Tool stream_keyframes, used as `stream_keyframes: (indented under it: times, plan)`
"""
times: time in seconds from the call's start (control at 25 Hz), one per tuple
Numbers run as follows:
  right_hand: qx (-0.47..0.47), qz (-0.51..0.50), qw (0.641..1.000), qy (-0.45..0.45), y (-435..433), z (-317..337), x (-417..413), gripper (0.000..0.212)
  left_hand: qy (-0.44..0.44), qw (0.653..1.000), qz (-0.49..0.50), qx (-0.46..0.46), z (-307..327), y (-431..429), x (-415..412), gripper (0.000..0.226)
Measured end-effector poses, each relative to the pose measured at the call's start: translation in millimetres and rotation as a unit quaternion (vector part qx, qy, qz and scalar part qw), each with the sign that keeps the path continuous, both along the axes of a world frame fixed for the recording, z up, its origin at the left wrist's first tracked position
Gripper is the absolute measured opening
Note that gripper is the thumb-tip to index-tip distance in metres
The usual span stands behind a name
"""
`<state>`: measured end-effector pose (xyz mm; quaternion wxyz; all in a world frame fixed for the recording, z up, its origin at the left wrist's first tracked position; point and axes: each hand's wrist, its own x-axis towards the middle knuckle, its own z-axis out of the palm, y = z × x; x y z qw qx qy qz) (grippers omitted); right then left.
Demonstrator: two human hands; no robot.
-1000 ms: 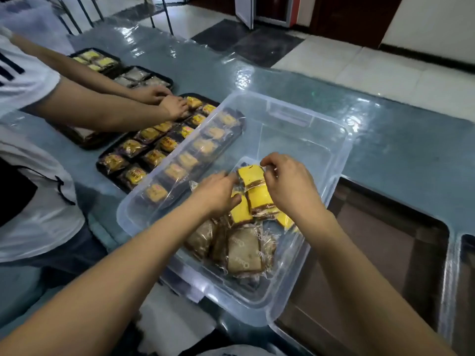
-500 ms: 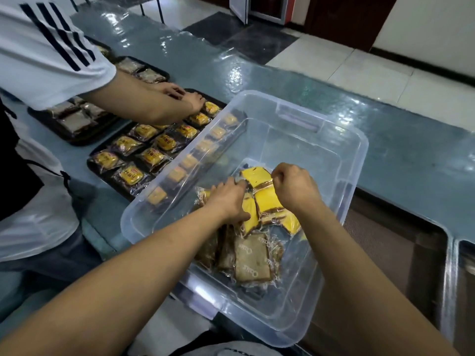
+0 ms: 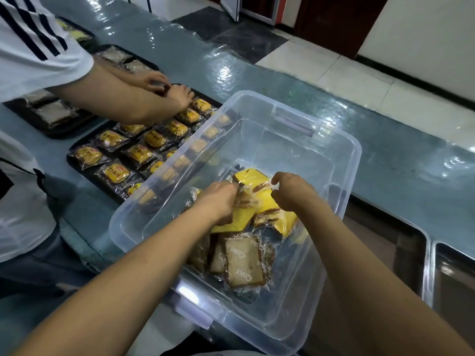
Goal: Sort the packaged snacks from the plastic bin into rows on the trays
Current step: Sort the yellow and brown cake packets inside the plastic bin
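Bin [image 3: 295, 118]: clear plastic, centre frame, sitting on counter [image 3: 390, 155].
Yellow snacks [image 3: 250, 176]: lying piled mid-bin; brown snacks [image 3: 243, 263] lying just below, toward bottom of frame.
L hand [image 3: 218, 199]: fingers curling, pinching yellow-pack wrapper.
R hand [image 3: 293, 191]: pinching wrapper edge, same pile.
Tray [image 3: 88, 176]: left of bin, holding rows of orange packs [image 3: 113, 173].
2nd person's hands [image 3: 180, 95]: reaching over tray's far end, upper left.

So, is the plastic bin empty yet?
Not empty. The plastic bin holds yellow cake packs and brown bread packs at its near end; the left hand and right hand grip yellow ones.
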<state>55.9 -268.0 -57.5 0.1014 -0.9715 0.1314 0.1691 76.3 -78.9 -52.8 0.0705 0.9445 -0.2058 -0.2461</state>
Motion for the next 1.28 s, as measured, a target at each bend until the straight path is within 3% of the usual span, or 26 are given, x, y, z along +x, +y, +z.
stream_keyframes:
  times: [0.08,0.16,0.4,0.52,0.68,0.92,1.08,1.28]
  plan:
    - [-0.033,0.033,0.999,0.025,-3.0,-2.5,10.1,0.041,-0.023,0.999,-0.040,0.019,2.8,3.7,-5.0,0.059]
    - [-0.059,0.076,0.995,0.039,-4.7,-7.1,21.0,0.055,-0.011,0.997,-0.070,0.032,4.6,5.5,-8.7,0.064]
    - [-0.143,0.233,0.952,0.134,-1.1,-47.6,32.3,0.130,0.064,0.991,-0.108,0.053,12.4,2.7,-16.3,0.073]
    - [-0.162,0.260,0.939,0.158,-1.7,-66.8,30.3,0.141,0.066,0.991,-0.105,0.039,11.9,2.7,-16.1,0.064]
    - [-0.201,0.275,0.935,0.097,0.5,-75.5,31.0,0.134,0.050,0.992,-0.109,0.045,9.8,5.5,-17.1,0.051]
    - [-0.045,0.217,0.966,0.129,-11.5,-58.6,51.2,0.101,0.051,0.989,-0.122,0.068,6.8,7.8,-16.9,0.052]
    - [-0.005,0.195,0.971,0.138,-18.7,-53.9,57.0,0.078,0.053,0.987,-0.129,0.075,3.6,6.2,-16.8,0.053]
    - [0.029,0.188,0.980,0.055,-17.6,-54.5,57.8,0.070,0.054,0.986,-0.133,0.084,6.6,4.1,-16.6,0.060]
